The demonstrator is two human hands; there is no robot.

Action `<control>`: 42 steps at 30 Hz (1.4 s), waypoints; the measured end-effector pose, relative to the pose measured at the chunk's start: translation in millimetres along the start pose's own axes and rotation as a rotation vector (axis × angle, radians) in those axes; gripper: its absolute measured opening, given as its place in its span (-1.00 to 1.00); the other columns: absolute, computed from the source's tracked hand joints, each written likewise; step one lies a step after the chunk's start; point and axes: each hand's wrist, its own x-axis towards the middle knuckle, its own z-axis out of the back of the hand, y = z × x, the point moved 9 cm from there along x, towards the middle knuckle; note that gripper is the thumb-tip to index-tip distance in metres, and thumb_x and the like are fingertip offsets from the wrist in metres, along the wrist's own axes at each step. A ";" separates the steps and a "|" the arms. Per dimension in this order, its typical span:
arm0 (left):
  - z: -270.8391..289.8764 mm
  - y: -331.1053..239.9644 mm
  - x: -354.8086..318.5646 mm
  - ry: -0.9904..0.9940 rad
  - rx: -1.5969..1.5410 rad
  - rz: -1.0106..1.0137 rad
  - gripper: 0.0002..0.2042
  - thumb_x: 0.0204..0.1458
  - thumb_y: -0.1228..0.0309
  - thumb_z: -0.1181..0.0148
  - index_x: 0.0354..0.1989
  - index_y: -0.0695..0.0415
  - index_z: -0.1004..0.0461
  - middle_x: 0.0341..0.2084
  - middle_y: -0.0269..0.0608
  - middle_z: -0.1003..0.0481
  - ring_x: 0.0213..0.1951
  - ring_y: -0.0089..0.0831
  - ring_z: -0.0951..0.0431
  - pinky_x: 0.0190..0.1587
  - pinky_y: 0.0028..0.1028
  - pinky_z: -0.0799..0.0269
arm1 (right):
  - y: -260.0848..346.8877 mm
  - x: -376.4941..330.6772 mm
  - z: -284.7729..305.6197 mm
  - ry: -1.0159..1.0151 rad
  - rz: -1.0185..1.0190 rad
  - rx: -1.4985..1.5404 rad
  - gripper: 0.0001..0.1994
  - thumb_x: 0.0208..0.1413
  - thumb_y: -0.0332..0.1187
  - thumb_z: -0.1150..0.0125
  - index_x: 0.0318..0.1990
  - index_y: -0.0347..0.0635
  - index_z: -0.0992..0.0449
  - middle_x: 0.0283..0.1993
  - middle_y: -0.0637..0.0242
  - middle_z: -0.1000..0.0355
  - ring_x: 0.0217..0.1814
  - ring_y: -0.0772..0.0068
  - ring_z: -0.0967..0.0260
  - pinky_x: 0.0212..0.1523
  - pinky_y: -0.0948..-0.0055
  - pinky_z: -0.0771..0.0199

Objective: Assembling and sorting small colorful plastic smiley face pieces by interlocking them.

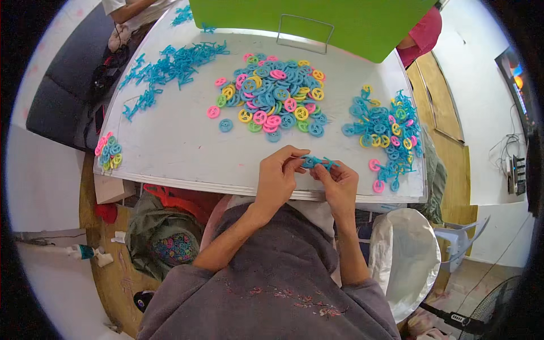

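Observation:
Close to the table's front edge, my left hand (276,174) and my right hand (341,186) meet around a small blue plastic piece with thin arms (324,162). Left fingertips pinch its left end, where a rounded blue part shows, possibly a wheel. Thumb and fingers of my right hand close on the other end. My fingers partly cover the piece, so I cannot tell how its parts join. Beyond my hands lies a broad pile of small spoked plastic wheels (272,93) in blue, pink, yellow and green.
Loose blue thin-armed pieces (175,65) lie at the far left. Blue pieces with coloured wheels (385,127) are heaped at the right; a small wheel cluster (109,152) sits at the left edge. A green board (317,22) stands behind. Below are a green sack (141,226) and a silvery-white bag (405,260).

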 end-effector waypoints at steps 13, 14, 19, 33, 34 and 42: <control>-2.7 -5.9 0.9 -0.084 -0.145 -0.206 -0.82 0.07 0.74 0.09 -0.24 0.30 -0.44 -0.33 -0.23 -0.47 -0.45 -0.55 -0.43 -0.34 -0.56 -0.40 | -8.2 3.2 -3.4 0.007 -0.159 0.226 -0.78 0.17 -0.36 -0.19 -0.20 -0.40 -0.50 -0.33 0.24 -0.52 -0.33 0.52 -0.48 -0.22 0.53 -0.51; -1.5 -7.7 0.0 -0.098 -0.117 -0.207 -0.82 0.07 0.75 0.08 -0.24 0.29 -0.43 -0.31 -0.24 -0.47 -0.47 -0.56 -0.40 -0.37 -0.57 -0.39 | -6.7 2.3 -3.4 -0.022 -0.140 0.204 -0.82 0.16 -0.38 -0.20 -0.21 -0.35 -0.49 -0.33 0.26 -0.52 -0.33 0.53 -0.49 -0.20 0.53 -0.53; 2.7 -4.9 2.0 -0.072 0.035 -0.119 -0.82 0.09 0.72 0.07 -0.24 0.28 -0.46 -0.43 -0.25 -0.47 -0.49 -0.58 -0.38 -0.39 -0.55 -0.37 | -1.4 1.1 -3.4 -0.104 0.036 0.075 -0.84 0.13 -0.45 -0.20 -0.25 -0.42 -0.51 -0.38 0.27 -0.53 -0.36 0.58 -0.43 -0.30 0.57 -0.43; 12.5 -30.5 -13.2 -0.201 0.152 -0.356 -0.78 -0.09 0.73 -0.20 -0.24 0.26 -0.51 -0.30 -0.16 -0.53 -0.26 -0.40 -0.57 -0.19 -0.44 -0.51 | 19.4 1.2 1.6 -0.194 0.224 -0.137 -0.73 0.11 -0.47 -0.20 -0.04 -0.33 -0.44 -0.22 0.25 -0.49 -0.24 0.58 -0.40 -0.24 0.56 -0.41; 9.2 -35.3 -17.2 -0.204 0.260 -0.472 -0.76 -0.11 0.73 -0.22 -0.23 0.24 -0.51 -0.29 -0.15 -0.52 -0.26 -0.35 -0.57 -0.20 -0.44 -0.51 | 14.8 0.2 -4.0 -0.145 0.169 0.024 -0.72 0.14 -0.46 -0.17 0.00 -0.34 -0.41 -0.19 0.24 -0.48 -0.21 0.55 -0.41 -0.20 0.54 -0.41; 18.1 -40.9 -11.4 -0.199 0.557 -0.454 -0.73 -0.16 0.51 -0.31 -0.21 0.18 -0.51 -0.31 -0.18 -0.48 -0.27 -0.23 -0.48 -0.20 -0.32 -0.44 | -4.5 7.2 8.4 -0.163 0.017 0.363 -0.77 0.21 -0.42 -0.12 -0.03 -0.32 -0.40 -0.25 0.35 -0.40 -0.26 0.57 -0.35 -0.16 0.53 -0.39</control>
